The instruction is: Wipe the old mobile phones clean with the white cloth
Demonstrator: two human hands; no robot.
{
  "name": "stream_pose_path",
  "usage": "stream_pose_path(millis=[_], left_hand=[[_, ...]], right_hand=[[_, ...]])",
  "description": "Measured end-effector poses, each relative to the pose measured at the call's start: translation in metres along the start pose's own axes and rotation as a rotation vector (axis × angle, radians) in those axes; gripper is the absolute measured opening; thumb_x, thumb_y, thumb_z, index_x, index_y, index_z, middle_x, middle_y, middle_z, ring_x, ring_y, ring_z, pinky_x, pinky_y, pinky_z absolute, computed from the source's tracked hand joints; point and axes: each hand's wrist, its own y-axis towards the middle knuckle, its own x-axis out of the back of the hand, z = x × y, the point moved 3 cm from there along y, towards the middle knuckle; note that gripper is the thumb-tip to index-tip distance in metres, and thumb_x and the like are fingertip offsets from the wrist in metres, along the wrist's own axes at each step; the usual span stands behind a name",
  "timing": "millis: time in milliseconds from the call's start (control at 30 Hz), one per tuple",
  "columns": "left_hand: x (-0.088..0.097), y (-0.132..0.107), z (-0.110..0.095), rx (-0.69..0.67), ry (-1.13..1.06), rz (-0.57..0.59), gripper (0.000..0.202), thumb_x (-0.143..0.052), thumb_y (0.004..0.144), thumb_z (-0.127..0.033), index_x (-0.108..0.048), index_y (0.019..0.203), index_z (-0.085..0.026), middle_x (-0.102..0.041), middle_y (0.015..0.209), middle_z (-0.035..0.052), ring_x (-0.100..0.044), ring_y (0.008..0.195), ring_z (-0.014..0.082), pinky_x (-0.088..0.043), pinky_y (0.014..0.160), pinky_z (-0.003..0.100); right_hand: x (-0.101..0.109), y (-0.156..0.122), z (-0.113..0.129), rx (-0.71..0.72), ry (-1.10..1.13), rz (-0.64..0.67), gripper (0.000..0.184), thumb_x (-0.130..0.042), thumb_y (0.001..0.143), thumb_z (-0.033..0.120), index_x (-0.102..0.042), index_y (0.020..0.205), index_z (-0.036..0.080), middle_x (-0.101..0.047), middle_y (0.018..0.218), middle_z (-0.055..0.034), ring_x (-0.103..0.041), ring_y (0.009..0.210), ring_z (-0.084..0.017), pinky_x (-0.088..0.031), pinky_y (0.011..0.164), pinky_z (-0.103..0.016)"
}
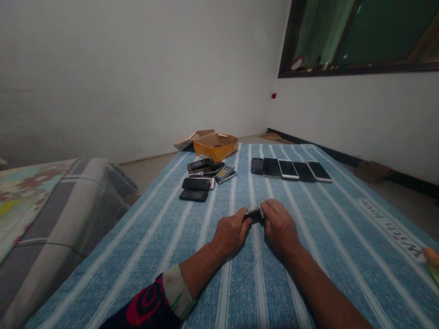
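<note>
My left hand is closed on one end of a small dark mobile phone, held low over the striped cloth. The fingers of my right hand are bent round the phone's other end, with a small whitish bit at their tips that I cannot make out. Much of the phone is hidden by both hands. Beyond my left hand lies a loose pile of older mobile phones, with a black keypad phone nearest. Ahead of my right hand several phones, including a white-framed smartphone, lie in a row.
An open yellow cardboard box stands at the far end of the blue striped cloth, its lid tilted behind. To the left is a grey-covered piece of furniture. Something orange lies at the right edge.
</note>
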Motion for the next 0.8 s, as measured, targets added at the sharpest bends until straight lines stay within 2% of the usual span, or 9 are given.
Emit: stream_pose_path(millis=[167,267,433,600,800], left_hand=[[0.002,0.0,-0.002,-0.01,-0.005,-0.019,0.019,-0.044,0.097,-0.028,-0.058,0.106,-0.017,-0.074,0.078,0.0042,-0.073,0.069,0.0194,-0.052,0.062,0.025],[0.003,0.0,-0.004,-0.016,-0.015,-0.019,0.019,-0.043,0.097,-0.028,-0.058,0.105,-0.018,-0.074,0.079,0.004,-0.072,0.07,0.0189,-0.052,0.062,0.025],[0.005,0.0,-0.005,-0.024,-0.047,-0.009,0.021,-0.04,0.098,-0.028,-0.058,0.105,-0.019,-0.074,0.079,0.0034,-0.072,0.071,0.0188,-0.052,0.063,0.025],[0.006,0.0,-0.005,-0.016,-0.078,-0.002,0.022,-0.039,0.098,-0.027,-0.057,0.108,-0.02,-0.073,0.08,0.0019,-0.071,0.07,0.0171,-0.051,0.064,0.025],[0.005,0.0,-0.004,0.001,-0.048,0.021,0.02,-0.041,0.098,-0.028,-0.057,0.105,-0.018,-0.073,0.079,0.0037,-0.072,0.069,0.0188,-0.05,0.062,0.025]], right_hand=[[-0.001,0.001,0.008,0.043,0.041,-0.04,0.03,-0.041,0.086,0.005,-0.063,0.102,0.017,-0.063,0.098,-0.0116,-0.055,0.103,-0.025,-0.047,0.091,-0.04],[-0.002,0.004,0.019,0.076,0.1,-0.002,0.026,-0.043,0.086,0.006,-0.064,0.098,0.017,-0.062,0.091,-0.01,-0.055,0.096,-0.024,-0.048,0.09,-0.039],[-0.001,0.007,0.031,0.114,0.153,0.056,0.028,-0.043,0.084,0.005,-0.063,0.099,0.016,-0.062,0.094,-0.0105,-0.055,0.096,-0.025,-0.049,0.086,-0.038],[0.002,0.008,0.025,0.112,0.154,0.101,0.029,-0.045,0.083,0.005,-0.063,0.103,0.017,-0.063,0.096,-0.0097,-0.056,0.096,-0.024,-0.049,0.084,-0.036],[0.009,0.008,0.012,0.059,0.122,0.101,0.033,-0.044,0.079,0.0,-0.065,0.097,0.018,-0.065,0.097,-0.0095,-0.058,0.097,-0.023,-0.05,0.083,-0.035]])
